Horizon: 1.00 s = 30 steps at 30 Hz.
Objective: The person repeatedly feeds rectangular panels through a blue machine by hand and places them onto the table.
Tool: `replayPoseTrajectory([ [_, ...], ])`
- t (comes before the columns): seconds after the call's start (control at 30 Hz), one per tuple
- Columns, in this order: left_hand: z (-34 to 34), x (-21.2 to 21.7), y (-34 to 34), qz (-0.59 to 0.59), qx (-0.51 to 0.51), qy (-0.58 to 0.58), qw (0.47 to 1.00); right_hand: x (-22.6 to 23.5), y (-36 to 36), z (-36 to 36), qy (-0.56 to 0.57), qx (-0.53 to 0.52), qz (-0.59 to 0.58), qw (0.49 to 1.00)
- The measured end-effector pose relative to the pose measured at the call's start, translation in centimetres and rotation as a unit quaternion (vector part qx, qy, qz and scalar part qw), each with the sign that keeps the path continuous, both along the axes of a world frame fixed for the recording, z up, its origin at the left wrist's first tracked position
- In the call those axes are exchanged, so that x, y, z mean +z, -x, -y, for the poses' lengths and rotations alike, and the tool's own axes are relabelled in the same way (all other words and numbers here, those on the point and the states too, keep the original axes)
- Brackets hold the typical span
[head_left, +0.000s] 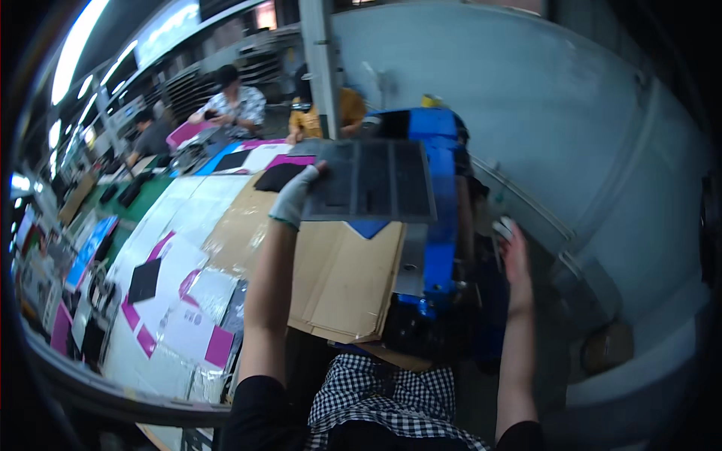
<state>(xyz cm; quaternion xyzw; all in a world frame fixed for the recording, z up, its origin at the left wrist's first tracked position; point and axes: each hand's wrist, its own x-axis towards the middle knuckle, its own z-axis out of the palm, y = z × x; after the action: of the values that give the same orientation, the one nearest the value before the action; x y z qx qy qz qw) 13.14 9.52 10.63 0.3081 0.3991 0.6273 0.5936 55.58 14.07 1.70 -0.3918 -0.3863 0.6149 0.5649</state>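
Observation:
My left hand (295, 197), in a pale work glove, grips the left edge of a flat dark grey panel (374, 180) and holds it up over a blue machine (440, 225). The panel is roughly square, with ribbed sections. My right hand (511, 252) reaches out to the right of the blue machine, fingertips in pale covers; nothing shows in it. Under the panel, brown cardboard sheets (338, 278) lie stacked on the bench.
White, pink and black flat pieces (180, 301) cover the long bench at left. Several other people (233, 101) sit at the far end. A grey curved wall (587, 135) fills the right side. A dark round object (421, 331) sits below the machine.

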Motion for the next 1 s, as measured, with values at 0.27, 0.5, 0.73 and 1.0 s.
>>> replayPoseTrajectory([
  [0.27, -2.4, 2.7, -16.0, 0.027, -0.136, -0.016, 0.99, 8.2, 1.6, 6.0, -0.154, 0.095, -0.221, 0.959],
  [0.5, -5.3, 2.5, -18.4, -0.155, -0.205, -0.014, 0.966, 7.2, -7.0, 3.6, -0.151, 0.018, -0.217, 0.964],
  [0.73, -7.0, -4.2, -12.1, -0.007, -0.203, -0.016, 0.979, 0.8, -9.2, -0.1, -0.057, 0.021, -0.22, 0.974],
  [1.0, -6.1, -6.1, -9.9, -0.041, -0.161, 0.022, 0.986, -3.3, -2.1, -2.4, 0.002, 0.153, -0.269, 0.951],
])
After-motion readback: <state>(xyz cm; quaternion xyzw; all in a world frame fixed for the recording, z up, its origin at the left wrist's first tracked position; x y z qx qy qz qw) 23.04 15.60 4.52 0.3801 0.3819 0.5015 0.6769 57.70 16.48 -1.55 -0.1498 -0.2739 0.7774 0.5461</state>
